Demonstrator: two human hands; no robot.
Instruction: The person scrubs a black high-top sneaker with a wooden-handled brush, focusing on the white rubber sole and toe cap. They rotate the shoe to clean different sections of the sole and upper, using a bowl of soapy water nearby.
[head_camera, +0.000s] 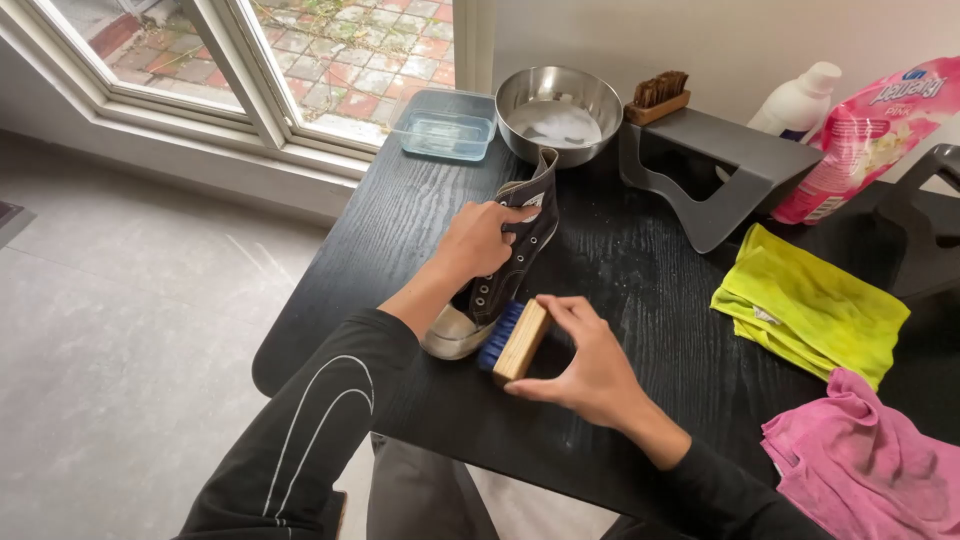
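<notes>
Left hand (480, 238) clamped on the upper of one black high-top shoe (500, 265), pinning it to the desk (640, 290) so the toe stays steady. Right hand (590, 365) gripping one wooden brush (514, 340), blue bristles pressed to the shoe's side. Beyond the left hand: one steel bowl (558, 112), one second brush (658, 96); right of the right hand, two cloths, yellow (810, 305) and pink (860, 465).

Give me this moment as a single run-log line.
left hand: steadies black shoe on table | right hand: presses blue-bristled brush against shoe's side | nearby: steel bowl, yellow cloth

Dark high-top sneaker (505, 262) against blue-bristled wooden brush (513, 340)
</notes>
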